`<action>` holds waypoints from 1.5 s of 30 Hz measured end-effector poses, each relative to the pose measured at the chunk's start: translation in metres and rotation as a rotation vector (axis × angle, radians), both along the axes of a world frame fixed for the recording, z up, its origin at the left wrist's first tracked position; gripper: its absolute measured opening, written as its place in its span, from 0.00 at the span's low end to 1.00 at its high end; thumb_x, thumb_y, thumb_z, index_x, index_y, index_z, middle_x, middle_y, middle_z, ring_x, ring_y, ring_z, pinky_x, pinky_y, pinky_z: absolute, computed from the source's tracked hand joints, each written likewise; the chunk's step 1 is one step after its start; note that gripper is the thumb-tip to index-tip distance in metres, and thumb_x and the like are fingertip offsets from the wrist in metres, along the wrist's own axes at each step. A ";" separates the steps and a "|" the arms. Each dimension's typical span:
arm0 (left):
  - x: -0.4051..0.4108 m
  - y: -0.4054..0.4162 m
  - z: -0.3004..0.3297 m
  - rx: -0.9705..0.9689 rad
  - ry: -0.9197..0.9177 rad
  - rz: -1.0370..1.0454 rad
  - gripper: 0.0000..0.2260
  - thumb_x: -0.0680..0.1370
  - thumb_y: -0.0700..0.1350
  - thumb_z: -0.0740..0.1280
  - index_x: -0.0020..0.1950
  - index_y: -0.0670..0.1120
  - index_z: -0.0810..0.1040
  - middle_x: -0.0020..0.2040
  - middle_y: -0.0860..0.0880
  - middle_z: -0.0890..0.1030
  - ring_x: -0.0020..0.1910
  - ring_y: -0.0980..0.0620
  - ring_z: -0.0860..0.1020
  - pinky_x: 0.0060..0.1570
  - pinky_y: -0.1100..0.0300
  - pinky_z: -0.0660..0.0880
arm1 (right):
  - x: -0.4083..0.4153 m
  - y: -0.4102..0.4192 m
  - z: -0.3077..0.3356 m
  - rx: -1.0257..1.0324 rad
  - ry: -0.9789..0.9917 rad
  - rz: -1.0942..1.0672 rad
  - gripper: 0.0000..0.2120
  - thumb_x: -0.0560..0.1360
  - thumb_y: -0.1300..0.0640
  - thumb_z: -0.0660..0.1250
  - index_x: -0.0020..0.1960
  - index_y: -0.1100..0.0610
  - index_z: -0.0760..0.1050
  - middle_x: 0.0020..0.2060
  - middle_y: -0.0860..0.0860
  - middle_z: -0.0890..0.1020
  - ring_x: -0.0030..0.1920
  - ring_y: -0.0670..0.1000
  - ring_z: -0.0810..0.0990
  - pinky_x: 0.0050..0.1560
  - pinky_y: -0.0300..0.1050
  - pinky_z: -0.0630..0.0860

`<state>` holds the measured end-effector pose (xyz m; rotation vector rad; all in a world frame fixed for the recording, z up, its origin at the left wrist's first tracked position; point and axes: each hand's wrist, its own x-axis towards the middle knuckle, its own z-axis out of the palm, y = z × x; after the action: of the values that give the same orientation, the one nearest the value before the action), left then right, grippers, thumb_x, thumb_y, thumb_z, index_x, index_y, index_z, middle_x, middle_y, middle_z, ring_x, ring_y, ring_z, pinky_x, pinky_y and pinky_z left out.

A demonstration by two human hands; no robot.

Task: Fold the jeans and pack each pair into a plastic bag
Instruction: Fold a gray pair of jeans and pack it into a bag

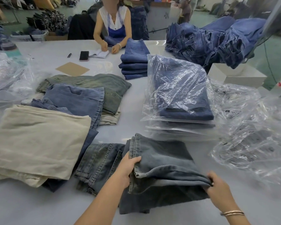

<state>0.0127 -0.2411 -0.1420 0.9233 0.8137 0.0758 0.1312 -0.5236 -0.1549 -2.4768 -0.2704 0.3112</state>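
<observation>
A grey-blue pair of jeans (162, 161) lies partly folded on the white table (128, 129) in front of me, its waistband end to the left and the legs doubled over on top. My left hand (126, 171) grips the folded leg edge on the left side. My right hand (217, 189) pinches the fold at its right corner. Behind them stands a stack of bagged dark jeans (180, 95) in clear plastic. Loose clear plastic bags (250, 130) lie crumpled to the right.
Unfolded trousers lie at left: a beige pair (34, 140), blue jeans (75, 101) and a green-grey pair (94, 85). A folded blue stack (135, 62) and a jeans heap (214, 39) sit farther back. A person (113, 26) sits across the table by a phone (84, 56).
</observation>
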 end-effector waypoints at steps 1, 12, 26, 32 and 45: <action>0.002 -0.008 0.001 0.026 -0.009 -0.035 0.12 0.79 0.37 0.63 0.61 0.48 0.75 0.52 0.45 0.84 0.50 0.44 0.83 0.49 0.49 0.80 | 0.002 -0.005 0.009 0.015 -0.112 -0.105 0.08 0.68 0.70 0.64 0.36 0.60 0.68 0.29 0.58 0.73 0.33 0.57 0.70 0.35 0.51 0.68; 0.030 -0.118 -0.050 0.279 0.230 -0.500 0.31 0.78 0.33 0.61 0.77 0.50 0.54 0.71 0.49 0.70 0.59 0.49 0.75 0.47 0.64 0.76 | -0.008 -0.096 -0.010 -0.148 0.105 -0.448 0.06 0.66 0.67 0.64 0.38 0.59 0.69 0.39 0.63 0.74 0.42 0.64 0.74 0.45 0.54 0.70; 0.006 -0.084 -0.029 0.764 0.040 -0.155 0.30 0.74 0.31 0.58 0.68 0.61 0.66 0.57 0.57 0.79 0.56 0.57 0.77 0.51 0.67 0.72 | -0.036 0.038 -0.043 -0.458 -0.073 0.289 0.27 0.80 0.42 0.50 0.76 0.38 0.44 0.77 0.47 0.41 0.77 0.49 0.41 0.71 0.67 0.44; -0.003 -0.056 -0.030 0.741 0.137 -0.206 0.16 0.80 0.44 0.62 0.67 0.58 0.70 0.56 0.56 0.79 0.51 0.60 0.77 0.51 0.66 0.73 | -0.041 0.068 -0.054 -0.509 0.003 0.263 0.26 0.79 0.44 0.52 0.76 0.42 0.50 0.77 0.47 0.43 0.77 0.50 0.41 0.70 0.70 0.40; -0.073 0.084 -0.045 0.817 0.905 0.131 0.42 0.69 0.57 0.75 0.74 0.40 0.60 0.71 0.36 0.67 0.69 0.35 0.64 0.66 0.40 0.64 | -0.069 0.167 -0.016 -0.049 0.257 0.234 0.52 0.69 0.38 0.69 0.75 0.42 0.32 0.77 0.53 0.43 0.76 0.57 0.49 0.69 0.70 0.52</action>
<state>-0.0601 -0.1574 -0.1874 1.7161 1.7505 0.1088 0.0623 -0.3568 -0.1711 -2.4218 -0.4487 0.7351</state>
